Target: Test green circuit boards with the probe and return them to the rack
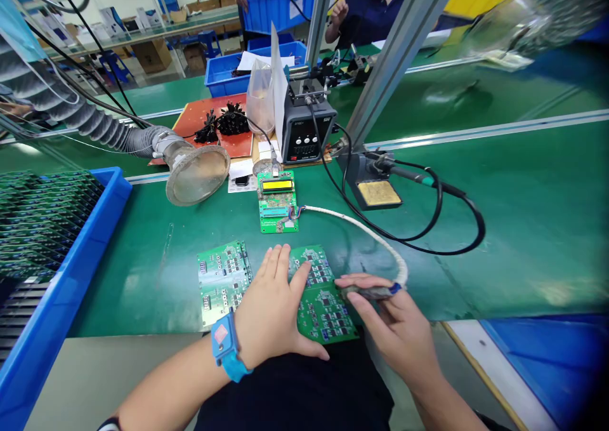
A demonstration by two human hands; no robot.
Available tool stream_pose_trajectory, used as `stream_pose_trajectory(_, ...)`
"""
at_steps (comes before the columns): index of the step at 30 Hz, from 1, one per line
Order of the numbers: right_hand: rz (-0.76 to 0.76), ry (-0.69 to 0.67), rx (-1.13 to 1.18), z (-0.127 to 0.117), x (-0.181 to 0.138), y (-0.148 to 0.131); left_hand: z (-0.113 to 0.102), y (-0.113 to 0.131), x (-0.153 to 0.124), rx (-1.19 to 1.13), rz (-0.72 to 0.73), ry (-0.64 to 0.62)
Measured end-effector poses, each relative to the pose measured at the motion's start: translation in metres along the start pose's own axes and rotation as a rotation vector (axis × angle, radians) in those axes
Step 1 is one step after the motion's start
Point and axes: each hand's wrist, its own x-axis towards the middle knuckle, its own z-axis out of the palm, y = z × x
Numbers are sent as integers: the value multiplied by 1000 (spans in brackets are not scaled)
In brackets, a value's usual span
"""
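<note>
My left hand (276,307), with a blue wrist strap (226,345), lies spread over the left part of a green circuit board panel (328,313) at the table's front edge. My right hand (394,320) pinches a grey, taped probe (371,291) at the panel's right edge; whether its tip touches the board I cannot tell. From the probe a white sleeved cable (366,221) runs to a small programmer board (277,202) with a yellow display. Left of my left hand lies a second circuit board panel (221,278), partly covered by that hand.
A blue bin (102,228) full of boards stands at the left. A fume extraction hood (197,174) hangs over the table. Behind are a soldering station (309,132), an iron in its stand (375,183) with looped black cable, and a metal post (394,56). Two people are across the bench.
</note>
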Motion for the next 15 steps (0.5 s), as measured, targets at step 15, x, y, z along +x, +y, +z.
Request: stream_pose_trajectory(15,185,-27,12,31,50,19,-9,-97,-58,12,-101,64)
